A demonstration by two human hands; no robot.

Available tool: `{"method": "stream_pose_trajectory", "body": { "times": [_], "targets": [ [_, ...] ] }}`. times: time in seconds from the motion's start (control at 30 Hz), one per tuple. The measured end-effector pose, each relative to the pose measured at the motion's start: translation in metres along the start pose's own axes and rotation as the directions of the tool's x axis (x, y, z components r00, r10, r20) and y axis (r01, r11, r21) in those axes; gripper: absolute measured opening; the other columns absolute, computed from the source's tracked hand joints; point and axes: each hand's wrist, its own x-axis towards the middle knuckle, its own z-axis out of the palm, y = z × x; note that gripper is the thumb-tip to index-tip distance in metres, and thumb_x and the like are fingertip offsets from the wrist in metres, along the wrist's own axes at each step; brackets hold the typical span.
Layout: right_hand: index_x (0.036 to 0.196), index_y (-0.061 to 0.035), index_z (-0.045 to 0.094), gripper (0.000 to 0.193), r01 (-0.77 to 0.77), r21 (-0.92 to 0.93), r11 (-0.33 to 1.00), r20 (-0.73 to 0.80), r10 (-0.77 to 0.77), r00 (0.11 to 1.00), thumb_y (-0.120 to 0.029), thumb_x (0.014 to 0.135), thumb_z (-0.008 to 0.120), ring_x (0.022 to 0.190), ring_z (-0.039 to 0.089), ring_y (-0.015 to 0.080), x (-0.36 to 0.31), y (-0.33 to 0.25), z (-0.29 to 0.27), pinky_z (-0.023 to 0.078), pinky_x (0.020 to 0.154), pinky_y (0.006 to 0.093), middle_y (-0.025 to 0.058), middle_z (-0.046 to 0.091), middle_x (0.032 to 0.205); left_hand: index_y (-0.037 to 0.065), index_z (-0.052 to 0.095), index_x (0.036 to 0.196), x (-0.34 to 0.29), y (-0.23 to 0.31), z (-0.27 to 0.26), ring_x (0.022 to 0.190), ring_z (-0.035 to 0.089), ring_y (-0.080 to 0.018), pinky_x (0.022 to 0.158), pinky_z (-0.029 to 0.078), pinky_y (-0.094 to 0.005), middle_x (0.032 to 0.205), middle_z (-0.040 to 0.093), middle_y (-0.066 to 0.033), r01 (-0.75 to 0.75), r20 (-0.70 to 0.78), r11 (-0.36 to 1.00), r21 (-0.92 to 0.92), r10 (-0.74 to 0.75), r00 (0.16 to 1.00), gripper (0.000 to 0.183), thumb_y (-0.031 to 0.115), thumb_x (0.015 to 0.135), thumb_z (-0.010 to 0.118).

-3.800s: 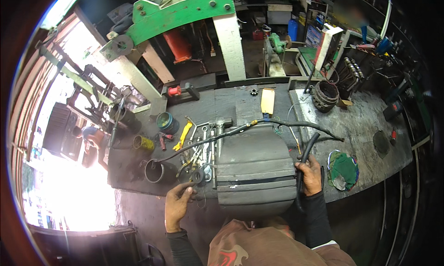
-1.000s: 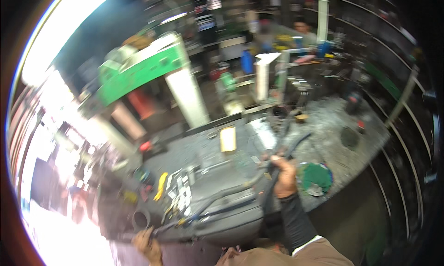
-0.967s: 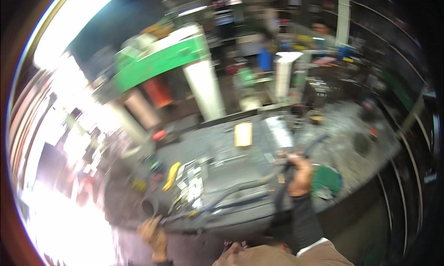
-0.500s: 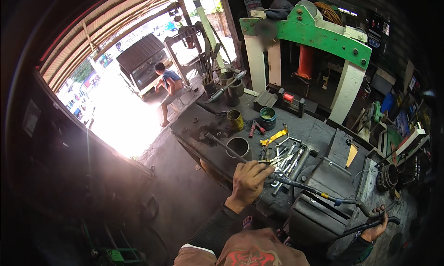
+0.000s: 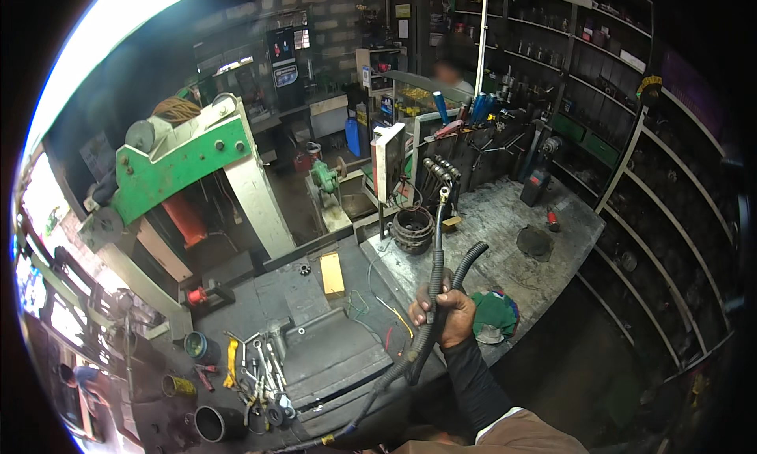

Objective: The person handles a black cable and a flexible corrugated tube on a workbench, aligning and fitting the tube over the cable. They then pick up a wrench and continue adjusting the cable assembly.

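My right hand is closed around a black hose partly covered in ribbed sleeving. One end stands up above my fist and finishes in a metal fitting. A second ribbed black end curves up to the right of it. From my hand the hose runs down to the lower left, where a yellow band shows on it, and leaves the picture at the bottom edge. My left hand is not in view. Beside my right wrist, a green cloth lies on the metal-topped bench.
Left of the hose, the dark workbench holds several wrenches, a yellow tool, cans and a dark metal block. A green-and-white press frame stands behind. Shelving lines the right side. Another person is at the back.
The view has swung to the right. My left hand, which gripped the hose over the wrenches, has gone out of view. My right hand now holds the hose's fitting end upright.
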Motion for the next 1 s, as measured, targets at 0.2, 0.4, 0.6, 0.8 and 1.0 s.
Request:
{"method": "stream_pose_trajectory", "body": {
  "times": [0.2, 0.4, 0.6, 0.8, 1.0],
  "targets": [
    [0.096, -0.0140, 0.045, 0.022, -0.022, -0.028, 0.999, 0.063, 0.024, 0.998, -0.006, 0.082, 0.061, 0.064, 0.059, 0.0367, -0.001, 0.012, 0.026, 0.050, 0.065, 0.0511, 0.0206, 0.054, 0.079, 0.011, 0.073, 0.095, -0.033, 0.012, -0.002, 0.095, 0.066, -0.0335, 0.095, 0.049, -0.0478, 0.093, 0.071, -0.0105, 0.244, 0.082, 0.964, 0.103, -0.252, 0.964, 0.022, 0.007, 0.074, 0.067],
    [0.097, -0.0154, 0.044, 0.023, -0.078, -0.060, 0.995, 0.068, 0.083, 0.994, -0.008, 0.082, 0.060, 0.067, 0.059, 0.0386, -0.002, 0.016, 0.028, 0.052, 0.067, 0.0526, 0.0207, 0.052, 0.079, 0.010, 0.072, 0.092, -0.027, 0.033, -0.010, 0.089, 0.064, -0.0349, 0.089, 0.050, -0.0479, 0.088, 0.069, -0.0127, 0.278, 0.062, 0.960, 0.033, -0.280, 0.958, 0.027, 0.003, 0.067, 0.063],
    [0.095, -0.0165, 0.045, 0.025, -0.078, -0.153, 0.985, 0.009, 0.080, 0.997, -0.011, 0.078, 0.062, 0.058, 0.057, 0.0366, -0.001, 0.022, 0.038, 0.047, 0.059, 0.0504, 0.0191, 0.053, 0.072, 0.008, 0.071, 0.090, -0.037, 0.034, -0.008, 0.085, 0.062, -0.0364, 0.085, 0.050, -0.0475, 0.084, 0.066, -0.0139, 0.197, 0.031, 0.979, 0.056, -0.199, 0.980, 0.025, 0.000, 0.069, 0.062],
    [0.096, -0.0132, 0.041, 0.025, -0.097, -0.335, 0.937, -0.004, 0.102, 0.995, -0.006, 0.082, 0.060, 0.072, 0.064, 0.0352, 0.002, 0.026, 0.056, 0.056, 0.066, 0.0483, 0.0209, 0.058, 0.082, 0.007, 0.071, 0.088, -0.067, 0.025, 0.002, 0.085, 0.063, -0.0362, 0.087, 0.052, -0.0452, 0.084, 0.066, -0.0145, 0.419, 0.058, 0.908, 0.026, -0.419, 0.906, 0.020, 0.000, 0.071, 0.063],
    [0.103, 0.0019, 0.062, 0.023, -0.246, -0.552, 0.797, -0.311, 0.077, 0.947, -0.012, 0.085, 0.062, 0.076, 0.070, 0.0304, -0.006, 0.043, 0.053, 0.059, 0.071, 0.0403, 0.0191, 0.071, 0.087, 0.004, 0.070, 0.098, -0.086, 0.017, 0.016, 0.092, 0.066, -0.0341, 0.090, 0.053, -0.0429, 0.094, 0.071, -0.0154, 0.507, 0.110, 0.861, -0.025, -0.502, 0.858, 0.022, 0.005, 0.076, 0.066]
  ]
}}
